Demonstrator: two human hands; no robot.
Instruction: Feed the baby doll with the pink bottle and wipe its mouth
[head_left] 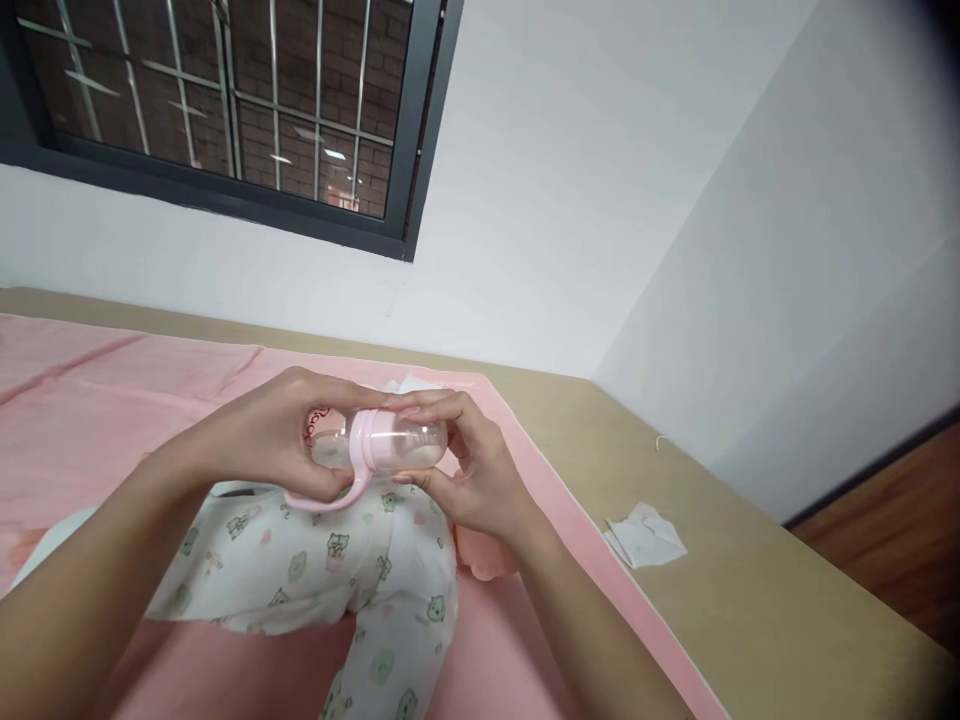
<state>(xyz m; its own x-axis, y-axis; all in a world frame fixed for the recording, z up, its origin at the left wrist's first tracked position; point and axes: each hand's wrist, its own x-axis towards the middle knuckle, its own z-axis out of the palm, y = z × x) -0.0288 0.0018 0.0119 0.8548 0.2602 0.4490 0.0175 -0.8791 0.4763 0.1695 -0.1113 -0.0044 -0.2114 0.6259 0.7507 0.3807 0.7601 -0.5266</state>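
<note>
A clear baby bottle [330,447] with a pink collar and a curved pink handle lies sideways between my two hands. My left hand [289,440] wraps round the bottle's body, with its thumb by the handle. With fingers and thumb, my right hand [472,460] grips the clear domed cap [409,443] over the other end. Below them is a white baby outfit [322,560] printed with green bears, its legs filled out. Beside one leg, partly behind my right wrist, an orange-pink foot-like shape [486,555] shows. Whoever or whatever wears the outfit is mostly hidden.
A pink mat [517,640] covers much of the wooden surface [600,450]. A crumpled white tissue [646,535] lies right of the mat, and white paper [412,383] shows behind my hands. A white wall [540,200] and a barred window [225,100] stand behind.
</note>
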